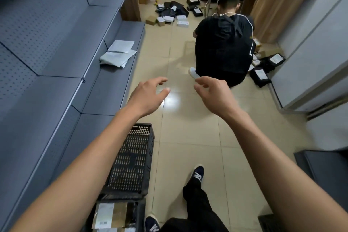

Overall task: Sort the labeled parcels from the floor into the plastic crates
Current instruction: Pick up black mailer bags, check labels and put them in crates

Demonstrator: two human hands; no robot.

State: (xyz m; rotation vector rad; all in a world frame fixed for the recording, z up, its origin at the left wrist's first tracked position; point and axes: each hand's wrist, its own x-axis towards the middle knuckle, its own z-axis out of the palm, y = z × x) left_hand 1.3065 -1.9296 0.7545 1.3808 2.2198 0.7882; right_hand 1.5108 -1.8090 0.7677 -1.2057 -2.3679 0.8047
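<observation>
A: Both arms are out in front. The left hand point(148, 94) has loosely spread fingers and holds nothing; the right hand point(212, 92) is the same, fingers relaxed and bare.

B: And the parcels?

A: Well ahead. One scatter of labeled parcels point(175, 14) lies at the far end of the floor point(188, 137), by the wooden cabinets. A second cluster point(267, 68) lies along the floor's right edge, against the grey wall panel.

B: Which hand is closer?

A: The right, I'd judge, for that right-edge cluster; both are well short of the far scatter.

B: Anything in the way?

A: A crouching person point(224, 47) sits between the hands and both piles and hides part of the right one. The labels are too small to read. The empty black crate point(131, 160) sits near the floor's left edge; a second crate point(113, 214), holding parcels, is cut off at the bottom.
</observation>
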